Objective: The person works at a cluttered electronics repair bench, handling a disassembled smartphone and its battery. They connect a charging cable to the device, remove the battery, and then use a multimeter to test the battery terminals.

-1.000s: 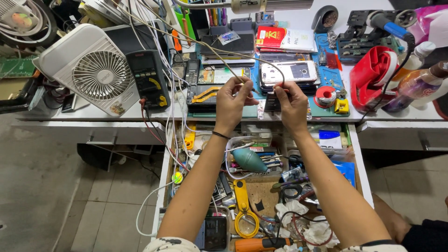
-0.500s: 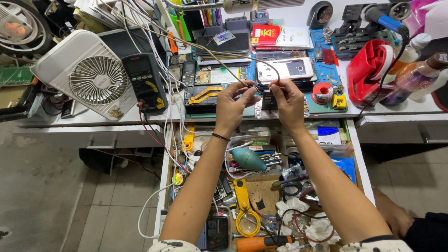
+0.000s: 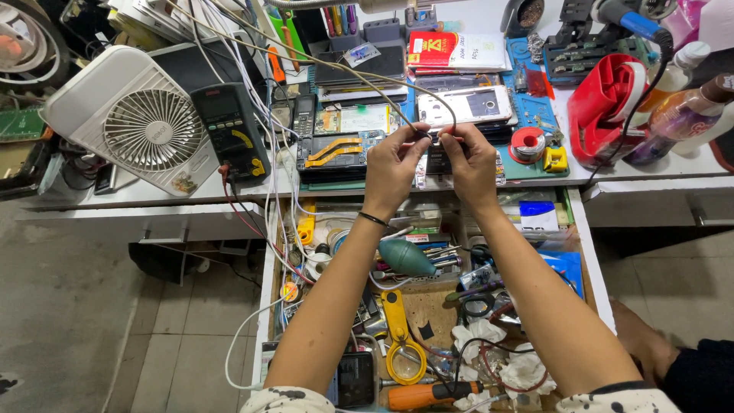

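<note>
My left hand and my right hand are raised side by side over the front edge of the workbench. Each pinches part of a thin cable whose plug end sits between the fingertips. The cable runs up and left across the bench. Right behind my fingers lies a white phone back shell on a blue mat. An opened phone with orange flex strips lies to the left of my left hand.
A white desk fan and a black multimeter stand at the left. A red bag, bottles and a solder reel are at the right. Below, an open drawer holds a teal blower bulb, tools and wires.
My two hands have come closer together on the cable's end, and the view has shifted slightly. Nothing else on the bench has moved.
</note>
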